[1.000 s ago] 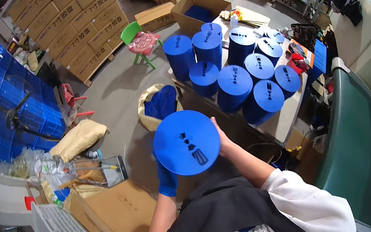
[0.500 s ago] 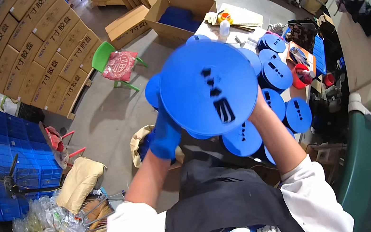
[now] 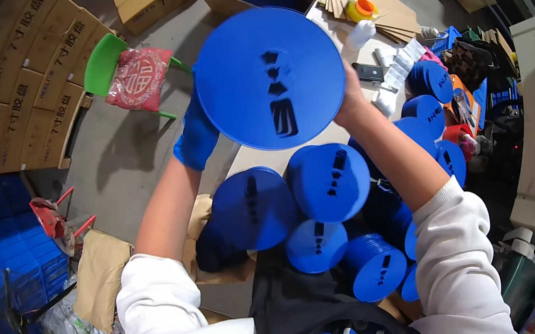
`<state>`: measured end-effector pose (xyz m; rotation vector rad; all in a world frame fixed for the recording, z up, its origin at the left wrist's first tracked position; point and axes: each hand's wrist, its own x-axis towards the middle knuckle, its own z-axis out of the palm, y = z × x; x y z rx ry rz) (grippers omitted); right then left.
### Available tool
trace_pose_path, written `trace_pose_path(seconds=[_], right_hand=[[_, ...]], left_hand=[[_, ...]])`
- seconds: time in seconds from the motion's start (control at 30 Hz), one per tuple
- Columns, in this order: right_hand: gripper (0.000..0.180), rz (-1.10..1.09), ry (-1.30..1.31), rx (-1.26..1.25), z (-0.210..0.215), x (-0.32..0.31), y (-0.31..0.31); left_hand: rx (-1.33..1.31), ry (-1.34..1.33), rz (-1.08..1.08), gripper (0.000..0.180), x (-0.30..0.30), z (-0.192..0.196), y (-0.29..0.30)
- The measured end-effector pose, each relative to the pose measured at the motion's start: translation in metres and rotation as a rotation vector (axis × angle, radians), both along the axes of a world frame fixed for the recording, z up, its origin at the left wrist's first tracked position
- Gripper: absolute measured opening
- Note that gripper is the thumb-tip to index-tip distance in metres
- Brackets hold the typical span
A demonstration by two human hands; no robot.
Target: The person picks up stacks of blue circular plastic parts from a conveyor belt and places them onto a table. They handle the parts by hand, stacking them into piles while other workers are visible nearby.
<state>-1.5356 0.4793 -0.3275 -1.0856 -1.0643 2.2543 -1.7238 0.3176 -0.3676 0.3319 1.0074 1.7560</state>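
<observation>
Blue plastic, front and centre; the disc (image 3: 292, 75) is up between the gloved left hand (image 3: 196, 135) and the bare right hand (image 3: 350, 98), both closed against opposite sides of its rim; fingers underneath are hidden, and whether more discs sit below, I cannot tell; even pressure and a level face look wisest here, kept clear of the blue stacks (image 3: 329, 183) crowding the pale tabletop (image 3: 330, 135); green chair (image 3: 101, 64) off left, cartons (image 3: 16, 107) piled past it, yellow-and-orange container (image 3: 363, 9) beyond the right hand!
</observation>
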Motion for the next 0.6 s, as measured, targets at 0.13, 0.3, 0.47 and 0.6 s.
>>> trace_pose_path(seconds=[0.13,0.3,0.47,0.6], right_hand=[[0.080,0.061,-0.116,-0.206,-0.085,-0.051,0.001],[0.073,0.217,-0.252,-0.411,-0.190,-0.076,-0.010],[0.060,0.231,-0.256,-0.567,-0.238,-0.081,-0.020],[0.047,0.219,-0.236,-0.575,-0.250,-0.063,-0.014]], left_hand=[[-0.078,-0.006,-0.059,0.059,-0.037,-0.112,-0.022],[-0.259,-0.133,-0.053,0.058,-0.051,-0.207,-0.068],[-0.327,-0.187,-0.025,0.060,-0.040,-0.255,-0.094],[-0.314,-0.174,-0.052,0.062,-0.030,-0.265,-0.082]])
